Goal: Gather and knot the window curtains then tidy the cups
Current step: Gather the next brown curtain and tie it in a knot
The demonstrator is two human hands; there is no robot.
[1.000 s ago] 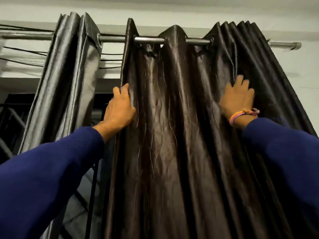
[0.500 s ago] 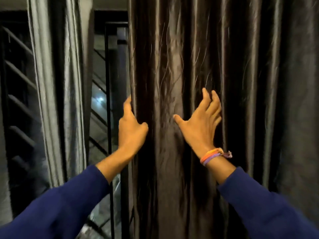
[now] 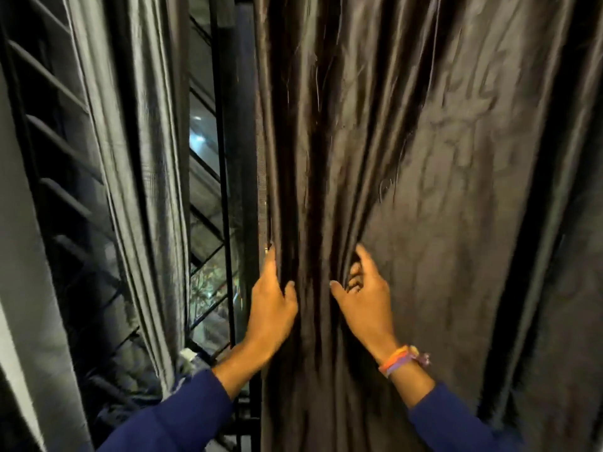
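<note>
Left hand (image 3: 272,308) grip clutches dark curtain (image 3: 424,190) edge; right hand (image 3: 363,300) pinches fold.

The dark curtain (image 3: 424,158) and the grey curtain (image 3: 140,158) are hung from above; their support is cut off by the top edge. Between them a black window grille (image 3: 222,158) is seen, its upright bar just beside the dark curtain's left edge.

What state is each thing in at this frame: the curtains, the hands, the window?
dark curtain: hanging, partly bunched between the hands, not knotted.
grey curtain: hanging gathered at the left, untouched.
left hand: grip on the dark curtain's left edge.
right hand: fingers curled into a fold.
window grille: uncovered between the curtains.
</note>
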